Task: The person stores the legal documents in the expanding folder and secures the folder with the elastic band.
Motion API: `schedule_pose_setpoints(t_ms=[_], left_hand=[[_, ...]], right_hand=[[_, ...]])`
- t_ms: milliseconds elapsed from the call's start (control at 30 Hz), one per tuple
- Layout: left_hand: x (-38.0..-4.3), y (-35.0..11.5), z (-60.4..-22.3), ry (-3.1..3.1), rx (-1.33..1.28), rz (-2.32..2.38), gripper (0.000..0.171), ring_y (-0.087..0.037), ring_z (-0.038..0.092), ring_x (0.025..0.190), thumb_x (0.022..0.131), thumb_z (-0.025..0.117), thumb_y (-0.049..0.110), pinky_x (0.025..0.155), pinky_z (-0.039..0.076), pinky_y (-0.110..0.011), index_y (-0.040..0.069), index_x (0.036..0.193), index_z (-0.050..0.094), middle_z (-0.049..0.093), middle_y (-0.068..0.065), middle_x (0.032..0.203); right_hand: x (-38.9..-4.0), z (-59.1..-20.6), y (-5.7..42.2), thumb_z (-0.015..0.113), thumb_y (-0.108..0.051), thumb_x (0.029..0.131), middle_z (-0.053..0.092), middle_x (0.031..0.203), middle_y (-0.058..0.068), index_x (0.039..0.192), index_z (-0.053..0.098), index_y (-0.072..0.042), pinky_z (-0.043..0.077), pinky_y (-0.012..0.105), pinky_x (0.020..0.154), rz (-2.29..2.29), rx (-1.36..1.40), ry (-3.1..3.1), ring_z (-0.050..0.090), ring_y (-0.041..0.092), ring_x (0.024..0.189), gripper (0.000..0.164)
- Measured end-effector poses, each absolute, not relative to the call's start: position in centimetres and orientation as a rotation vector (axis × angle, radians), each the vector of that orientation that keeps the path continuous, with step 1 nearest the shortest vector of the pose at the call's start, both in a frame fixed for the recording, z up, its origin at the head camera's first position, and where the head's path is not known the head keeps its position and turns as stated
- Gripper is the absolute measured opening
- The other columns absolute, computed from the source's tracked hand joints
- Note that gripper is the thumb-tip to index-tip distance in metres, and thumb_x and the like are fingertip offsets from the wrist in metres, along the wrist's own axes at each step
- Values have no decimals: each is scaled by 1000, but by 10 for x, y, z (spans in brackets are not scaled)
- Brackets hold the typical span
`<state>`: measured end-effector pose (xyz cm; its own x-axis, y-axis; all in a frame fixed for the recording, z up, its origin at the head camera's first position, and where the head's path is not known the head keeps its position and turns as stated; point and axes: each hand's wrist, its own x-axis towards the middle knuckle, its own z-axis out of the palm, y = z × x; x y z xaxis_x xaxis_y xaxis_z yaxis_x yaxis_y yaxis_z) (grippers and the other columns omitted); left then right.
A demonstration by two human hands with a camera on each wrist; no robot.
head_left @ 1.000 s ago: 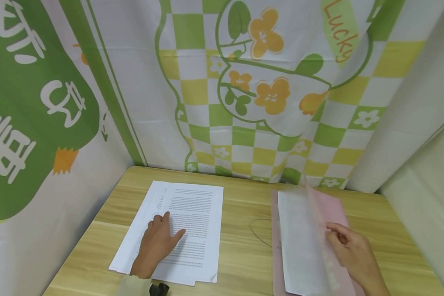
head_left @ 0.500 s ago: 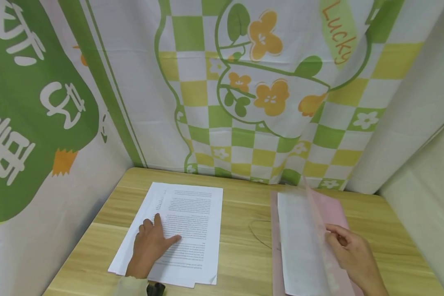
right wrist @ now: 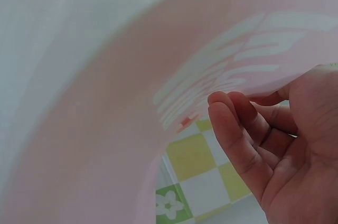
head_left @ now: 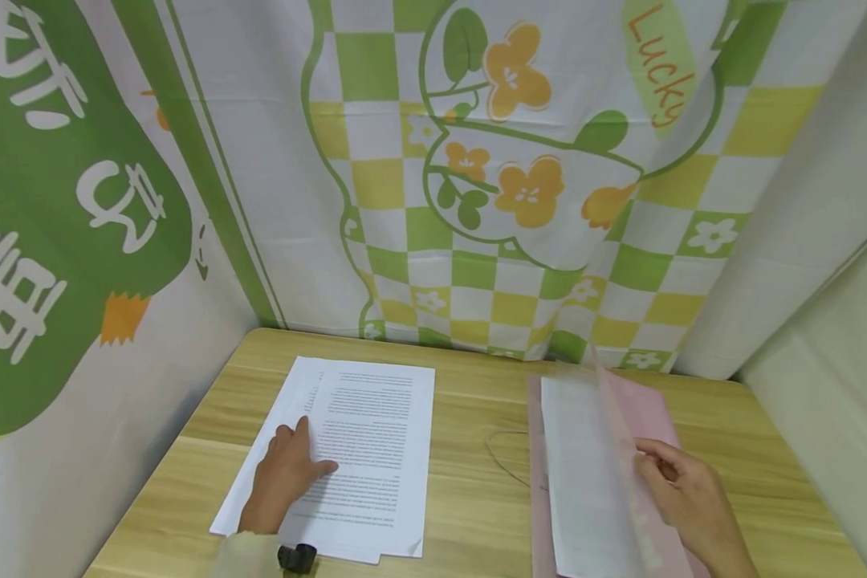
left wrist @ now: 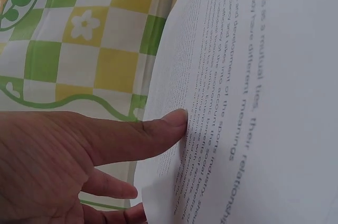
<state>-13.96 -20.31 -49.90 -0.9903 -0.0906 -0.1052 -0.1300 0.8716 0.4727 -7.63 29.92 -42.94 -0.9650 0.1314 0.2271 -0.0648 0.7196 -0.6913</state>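
Note:
My left hand [head_left: 282,474] rests on a stack of printed paper [head_left: 376,482] at the left of the table, thumb and index finger stretched out. Close up in the left wrist view, the thumb lies against the printed sheet [left wrist: 227,76], and some fingertips are hidden by paper. At the right lies a pink folder [head_left: 646,405] with white sheets [head_left: 585,482] inside. My right hand [head_left: 694,490] pinches the edge of its raised, see-through pink cover [right wrist: 127,92] between thumb and fingers. White printed lines show on that cover in the right wrist view.
A thin cord loop [head_left: 506,461] sticks out at the folder's left side onto the wooden table [head_left: 470,482]. Green, yellow and white patterned curtain [head_left: 477,201] hangs right behind the table's back edge. More fabric [head_left: 116,321] closes off the left side.
My left hand has slid left and slightly toward me over the printed pages, showing more of the text. The right hand and the lifted cover stay about where they were.

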Motion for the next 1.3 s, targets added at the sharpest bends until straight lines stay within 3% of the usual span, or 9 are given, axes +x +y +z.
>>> schedule_pose_setpoints(t_ms=[533, 800, 1300], left_hand=[[-139, -194, -495, 2921, -199, 842, 99, -54, 45, 122, 81, 87, 12, 94, 45, -61, -22, 150, 25, 38, -45, 130], [-135, -185, -499, 2994, -163, 789, 123, -55, 42, 113, 69, 97, 34, 91, 42, -64, -24, 148, 23, 39, -45, 123], [-138, -181, -502, 2962, -181, 894, 124, -54, 37, 117, 69, 97, 24, 100, 34, -64, -19, 153, 18, 36, -46, 128]], right_hand=[[-74, -431, 302, 65, -19, 102, 60, 73, -6, 119, 75, -3, 41, 20, 59, 1072, -69, -2678, 53, 6, 59, 26], [-74, -431, 300, 63, -19, 103, 58, 70, -5, 121, 73, -3, 43, 26, 51, 1144, -82, -2672, 52, 9, 50, 27], [-75, -432, 301, 64, -19, 102, 58, 70, -5, 121, 74, -3, 43, 26, 51, 1131, -75, -2666, 51, 9, 49, 26]])
